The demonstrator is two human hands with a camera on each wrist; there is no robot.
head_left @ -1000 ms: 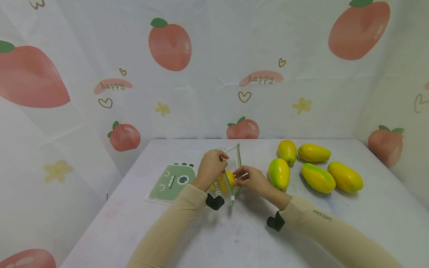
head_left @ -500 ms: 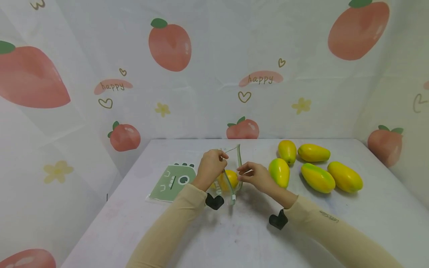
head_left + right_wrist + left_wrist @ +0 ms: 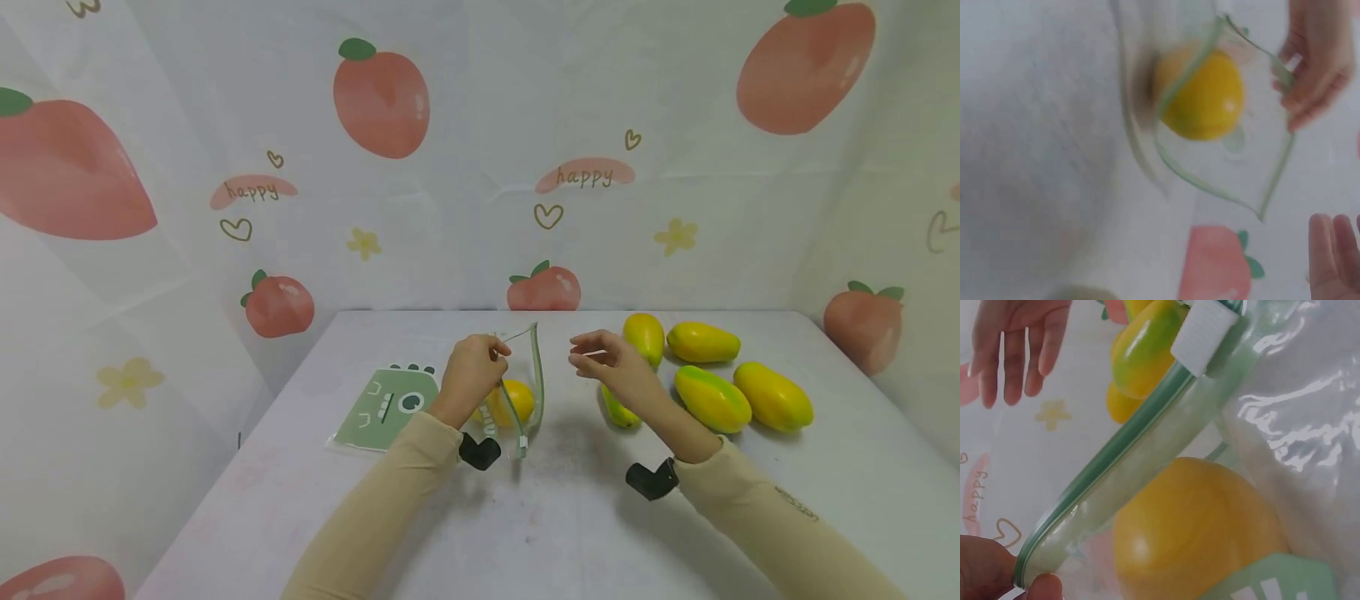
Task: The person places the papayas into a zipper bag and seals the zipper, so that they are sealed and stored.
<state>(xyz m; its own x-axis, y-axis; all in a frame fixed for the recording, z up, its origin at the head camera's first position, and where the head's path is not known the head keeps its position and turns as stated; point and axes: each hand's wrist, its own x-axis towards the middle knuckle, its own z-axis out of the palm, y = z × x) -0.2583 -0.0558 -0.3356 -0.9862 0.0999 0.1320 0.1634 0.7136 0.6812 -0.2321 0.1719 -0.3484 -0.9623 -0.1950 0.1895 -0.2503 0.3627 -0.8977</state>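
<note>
My left hand (image 3: pixel 472 375) pinches the green edge of a clear zip bag (image 3: pixel 1122 450) with a white slider (image 3: pixel 1204 337). The bag's mouth gapes wide, as the right wrist view shows. Inside it lies a plump yellow fruit (image 3: pixel 1191 525), partly covered by the bag's printed front. My right hand (image 3: pixel 618 371) is in the air to the right of the bag, fingers loosely spread and holding nothing. In the head view it overlaps a yellow-green fruit (image 3: pixel 621 410), hiding much of it.
Several more yellow and yellow-green fruits lie at the right: one at the back (image 3: pixel 643 337), another beside it (image 3: pixel 703 342), and two in front. A flat green bag (image 3: pixel 393 408) with a one-eyed monster print lies left. A fruit-print cloth (image 3: pixel 465 233) hangs behind the table.
My right hand has left the bag's mouth and moved right, toward the loose fruits. My left hand has stayed on the bag's edge, with the fruit still inside.
</note>
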